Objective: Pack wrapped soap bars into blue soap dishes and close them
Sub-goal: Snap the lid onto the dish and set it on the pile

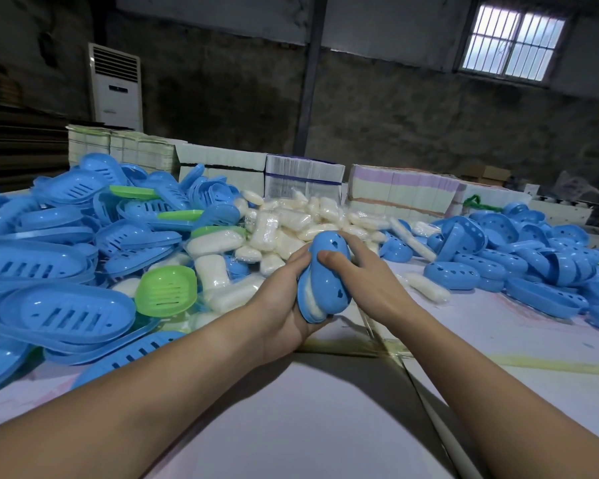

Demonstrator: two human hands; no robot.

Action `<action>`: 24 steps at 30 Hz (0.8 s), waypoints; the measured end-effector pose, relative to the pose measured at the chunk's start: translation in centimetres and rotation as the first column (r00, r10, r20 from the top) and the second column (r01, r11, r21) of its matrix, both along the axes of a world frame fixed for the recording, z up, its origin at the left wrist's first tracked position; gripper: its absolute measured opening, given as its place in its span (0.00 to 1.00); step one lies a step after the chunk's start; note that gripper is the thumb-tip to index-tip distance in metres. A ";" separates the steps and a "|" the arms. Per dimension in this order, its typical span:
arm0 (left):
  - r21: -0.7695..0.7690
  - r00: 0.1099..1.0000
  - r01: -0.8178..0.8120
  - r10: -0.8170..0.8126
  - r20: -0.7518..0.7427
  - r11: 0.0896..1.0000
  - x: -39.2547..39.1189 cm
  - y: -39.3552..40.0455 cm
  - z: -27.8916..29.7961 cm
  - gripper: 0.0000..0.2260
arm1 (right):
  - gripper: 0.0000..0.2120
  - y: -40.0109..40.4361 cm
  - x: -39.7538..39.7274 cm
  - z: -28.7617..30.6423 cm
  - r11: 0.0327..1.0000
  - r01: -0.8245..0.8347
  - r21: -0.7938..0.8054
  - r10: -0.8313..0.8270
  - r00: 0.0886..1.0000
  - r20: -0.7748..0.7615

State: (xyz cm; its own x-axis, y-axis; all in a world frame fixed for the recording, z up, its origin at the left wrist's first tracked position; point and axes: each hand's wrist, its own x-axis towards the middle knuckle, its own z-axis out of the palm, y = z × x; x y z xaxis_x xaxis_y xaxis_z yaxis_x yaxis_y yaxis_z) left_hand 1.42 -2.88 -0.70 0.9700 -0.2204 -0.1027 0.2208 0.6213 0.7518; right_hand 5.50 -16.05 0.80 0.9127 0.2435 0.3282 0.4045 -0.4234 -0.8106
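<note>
Both my hands hold one blue soap dish (325, 271) above the table's middle, tilted on its long edge. A white wrapped soap bar (314, 304) shows in the gap between its two halves. My left hand (286, 305) grips the dish from below and the left side. My right hand (360, 271) curls over its domed, perforated top, thumb pressed on the shell. Behind the dish lies a heap of wrapped soap bars (291, 219).
A big pile of blue slotted dish trays (59, 257) with a few green ones (166, 290) fills the left. Blue perforated dish lids (519, 250) are heaped at the right. Stacked flat cartons (305, 178) line the table's (291, 409) far edge.
</note>
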 end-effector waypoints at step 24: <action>-0.012 0.992 -0.093 0.091 -0.084 0.996 0.0 -0.2 0.6 0.23 | 0.30 1.6 -0.5 -0.6 0.999 0.030 -0.036 -0.032 0.998 -0.051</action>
State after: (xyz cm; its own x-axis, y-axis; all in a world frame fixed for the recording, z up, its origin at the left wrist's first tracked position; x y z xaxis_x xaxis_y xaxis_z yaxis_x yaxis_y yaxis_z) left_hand 1.38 -3.08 -0.15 0.9744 -0.1329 -0.1814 0.2237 0.6533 0.7233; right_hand 4.98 -14.45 0.15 0.9355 0.2250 0.2723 0.3486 -0.4635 -0.8147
